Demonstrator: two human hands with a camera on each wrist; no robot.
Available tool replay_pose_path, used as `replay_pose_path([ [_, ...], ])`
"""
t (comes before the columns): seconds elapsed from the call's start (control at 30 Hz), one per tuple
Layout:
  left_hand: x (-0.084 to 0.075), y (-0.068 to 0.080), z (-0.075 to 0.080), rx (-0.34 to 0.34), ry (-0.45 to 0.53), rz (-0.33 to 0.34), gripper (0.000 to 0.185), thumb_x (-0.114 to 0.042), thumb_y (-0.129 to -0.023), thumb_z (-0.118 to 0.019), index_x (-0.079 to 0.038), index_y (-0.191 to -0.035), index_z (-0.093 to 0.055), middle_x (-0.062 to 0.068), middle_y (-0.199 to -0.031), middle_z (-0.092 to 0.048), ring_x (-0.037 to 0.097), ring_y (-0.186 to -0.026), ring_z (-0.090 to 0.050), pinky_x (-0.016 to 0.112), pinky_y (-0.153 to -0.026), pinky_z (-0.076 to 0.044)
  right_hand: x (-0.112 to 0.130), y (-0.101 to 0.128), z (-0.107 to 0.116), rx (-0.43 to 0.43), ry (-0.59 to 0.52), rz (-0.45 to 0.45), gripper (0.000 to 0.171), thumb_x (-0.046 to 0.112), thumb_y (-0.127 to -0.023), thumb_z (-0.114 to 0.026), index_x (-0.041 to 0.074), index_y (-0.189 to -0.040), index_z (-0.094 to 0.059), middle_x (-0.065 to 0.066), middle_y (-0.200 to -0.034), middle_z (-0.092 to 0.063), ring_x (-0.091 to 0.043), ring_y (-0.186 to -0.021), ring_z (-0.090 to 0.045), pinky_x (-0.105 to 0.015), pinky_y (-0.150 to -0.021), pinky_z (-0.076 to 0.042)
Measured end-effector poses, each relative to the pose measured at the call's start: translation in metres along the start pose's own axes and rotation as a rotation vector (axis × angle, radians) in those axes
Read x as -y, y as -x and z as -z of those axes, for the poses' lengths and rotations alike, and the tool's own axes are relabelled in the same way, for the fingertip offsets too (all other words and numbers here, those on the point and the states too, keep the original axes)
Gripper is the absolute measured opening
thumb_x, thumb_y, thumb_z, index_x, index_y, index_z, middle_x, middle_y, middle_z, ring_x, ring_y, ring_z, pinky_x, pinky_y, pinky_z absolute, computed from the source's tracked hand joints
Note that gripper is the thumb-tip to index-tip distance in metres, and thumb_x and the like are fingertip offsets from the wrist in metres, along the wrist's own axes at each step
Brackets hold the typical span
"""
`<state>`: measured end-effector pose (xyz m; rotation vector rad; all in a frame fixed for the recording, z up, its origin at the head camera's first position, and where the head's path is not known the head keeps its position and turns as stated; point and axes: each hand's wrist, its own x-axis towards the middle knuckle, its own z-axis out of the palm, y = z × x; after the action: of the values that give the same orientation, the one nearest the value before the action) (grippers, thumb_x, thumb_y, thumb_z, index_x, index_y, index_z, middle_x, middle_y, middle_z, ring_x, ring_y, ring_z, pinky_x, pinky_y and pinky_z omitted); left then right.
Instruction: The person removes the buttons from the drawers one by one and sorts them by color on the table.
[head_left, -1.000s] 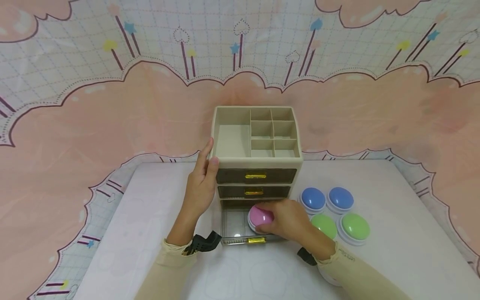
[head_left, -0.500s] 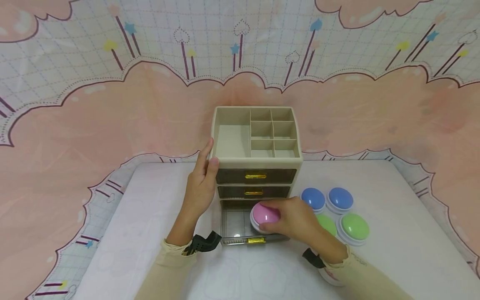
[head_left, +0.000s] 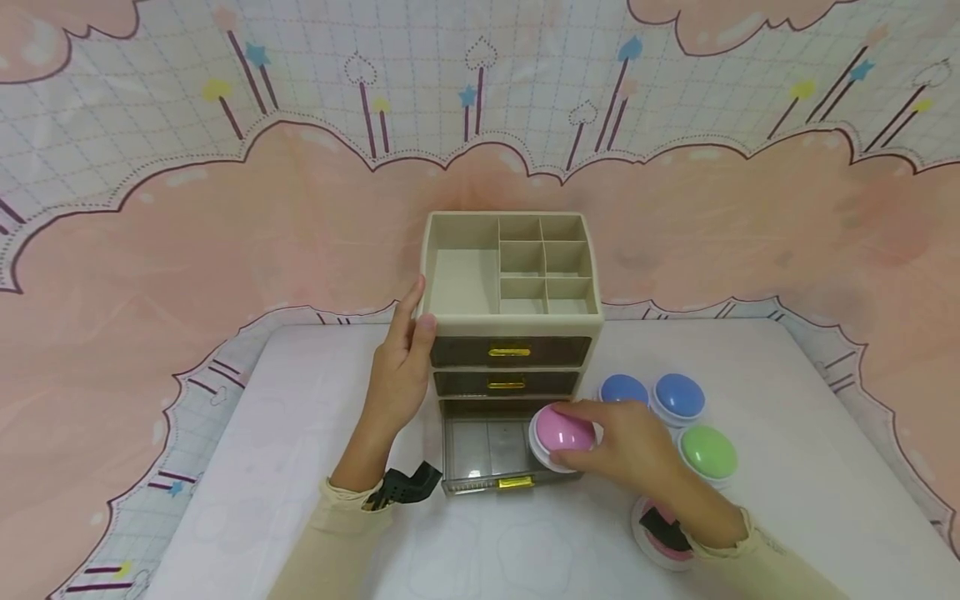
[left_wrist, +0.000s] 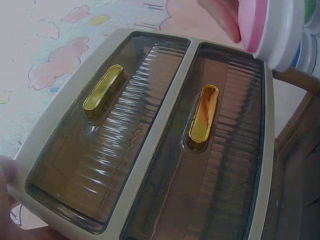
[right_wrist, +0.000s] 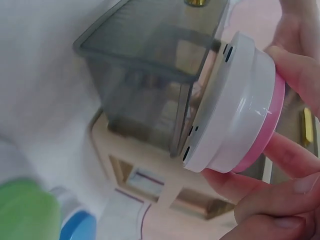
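A beige three-drawer organizer [head_left: 513, 321] stands on the white table. Its bottom drawer [head_left: 480, 457] is pulled out. My left hand [head_left: 411, 329] rests flat against the organizer's upper left corner, fingers straight along the side and thumb on the front edge. My right hand [head_left: 581, 433] grips a pink dome button [head_left: 558, 432] with a white base over the drawer's right edge. In the right wrist view the pink button [right_wrist: 235, 105] hangs tilted between my fingers [right_wrist: 295, 70] beside the smoky drawer [right_wrist: 150, 85]. In the left wrist view both upper drawers [left_wrist: 150, 140] are closed.
Two blue buttons [head_left: 624, 389] [head_left: 678, 396] and a green one [head_left: 708, 452] sit right of the organizer. Another pink button [head_left: 660, 542] lies under my right wrist. The organizer's top tray [head_left: 461, 279] has several compartments. A pink patterned cloth [head_left: 225, 225] hangs behind the table.
My right hand has carried the pink button to the right, from inside the open drawer to over its right edge. The left hand has stayed on the organizer.
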<state>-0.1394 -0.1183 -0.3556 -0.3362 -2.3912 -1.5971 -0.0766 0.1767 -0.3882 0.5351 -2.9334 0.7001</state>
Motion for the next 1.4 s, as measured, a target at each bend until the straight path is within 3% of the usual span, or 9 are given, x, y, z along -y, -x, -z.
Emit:
replay_pose_path([
  [0.23,-0.001,0.0,0.0,0.001,0.005,0.012,0.052,-0.04,-0.111,-0.042,-0.04,-0.161,-0.027,0.014,-0.099,-0.06,0.025,-0.094,-0.053,0.041,-0.085,-0.043,-0.015,0.017,0.016,0.035,0.015,-0.127,0.06,0.057,-0.074,-0.087,0.03,-0.126,-0.074,0.004,-0.107,-0.078,-0.012,-0.087,-0.065,-0.028,-0.068,-0.052],
  [0.47,-0.002,0.001,0.0,-0.001,-0.001,0.018,0.052,-0.04,-0.111,-0.041,-0.04,-0.161,-0.027,0.014,-0.098,-0.061,0.026,-0.097,-0.053,0.042,-0.086,-0.043,-0.041,0.041,0.032,0.017,0.06,-0.192,0.063,0.058,-0.074,-0.086,0.025,-0.127,-0.074,0.014,-0.067,-0.061,-0.011,-0.068,-0.049,-0.026,-0.057,-0.04],
  [0.6,-0.002,0.001,0.0,-0.003,-0.004,0.019,0.052,-0.04,-0.111,-0.042,-0.041,-0.161,-0.027,0.012,-0.087,-0.052,0.025,-0.088,-0.05,0.041,-0.081,-0.042,-0.06,0.058,0.041,0.02,0.08,-0.239,0.068,0.065,-0.077,-0.081,0.022,-0.129,-0.073,0.006,-0.081,-0.072,-0.018,-0.078,-0.058,-0.031,-0.063,-0.048],
  [0.77,-0.001,0.001,0.0,0.002,-0.004,0.022,0.052,-0.041,-0.111,-0.041,-0.042,-0.161,-0.027,0.014,-0.095,-0.059,0.025,-0.097,-0.053,0.041,-0.085,-0.043,-0.084,0.084,0.048,0.01,0.09,-0.272,0.072,0.067,-0.075,-0.08,0.019,-0.129,-0.073,-0.009,-0.111,-0.077,-0.031,-0.096,-0.069,-0.049,-0.078,-0.059],
  [0.87,0.0,0.001,0.0,0.001,-0.002,0.022,0.052,-0.041,-0.111,-0.041,-0.042,-0.161,-0.027,0.017,-0.095,-0.059,0.025,-0.097,-0.053,0.042,-0.086,-0.043,-0.096,0.098,0.051,0.008,0.106,-0.295,0.071,0.066,-0.074,-0.082,0.023,-0.13,-0.072,0.0,-0.084,-0.073,-0.015,-0.077,-0.06,-0.031,-0.065,-0.052],
  [1.0,0.0,0.001,0.0,-0.007,0.002,0.012,0.052,-0.04,-0.111,-0.042,-0.041,-0.161,-0.027,0.015,-0.087,-0.053,0.024,-0.089,-0.05,0.04,-0.081,-0.041,-0.11,0.116,0.053,-0.023,0.126,-0.292,0.065,0.059,-0.072,-0.087,0.027,-0.127,-0.073,0.008,-0.061,-0.04,-0.006,-0.061,-0.031,-0.024,-0.053,-0.027],
  [1.17,0.0,0.0,-0.001,-0.013,0.005,0.003,0.052,-0.038,-0.111,-0.042,-0.041,-0.161,-0.028,0.01,-0.083,-0.048,0.023,-0.083,-0.047,0.039,-0.078,-0.04,-0.124,0.133,0.055,0.074,0.117,-0.386,0.074,0.065,-0.072,-0.084,0.021,-0.13,-0.072,-0.002,-0.094,-0.073,-0.008,-0.073,-0.048,-0.025,-0.059,-0.04],
  [1.27,0.0,0.001,-0.001,-0.012,0.005,0.003,0.051,-0.039,-0.111,-0.042,-0.041,-0.16,-0.028,0.009,-0.082,-0.047,0.023,-0.083,-0.047,0.039,-0.078,-0.041,-0.135,0.138,0.055,0.225,0.084,-0.515,0.087,0.073,-0.074,-0.076,0.018,-0.141,-0.064,-0.016,-0.118,-0.072,-0.023,-0.087,-0.06,-0.04,-0.068,-0.056],
  [1.4,-0.001,0.001,-0.001,-0.012,-0.001,0.001,0.051,-0.039,-0.111,-0.042,-0.041,-0.16,-0.028,0.008,-0.081,-0.047,0.023,-0.083,-0.048,0.039,-0.078,-0.041,-0.144,0.142,0.053,0.375,0.037,-0.657,0.099,0.078,-0.075,-0.072,0.015,-0.149,-0.054,-0.028,-0.132,-0.063,-0.04,-0.101,-0.064,-0.057,-0.075,-0.058],
])
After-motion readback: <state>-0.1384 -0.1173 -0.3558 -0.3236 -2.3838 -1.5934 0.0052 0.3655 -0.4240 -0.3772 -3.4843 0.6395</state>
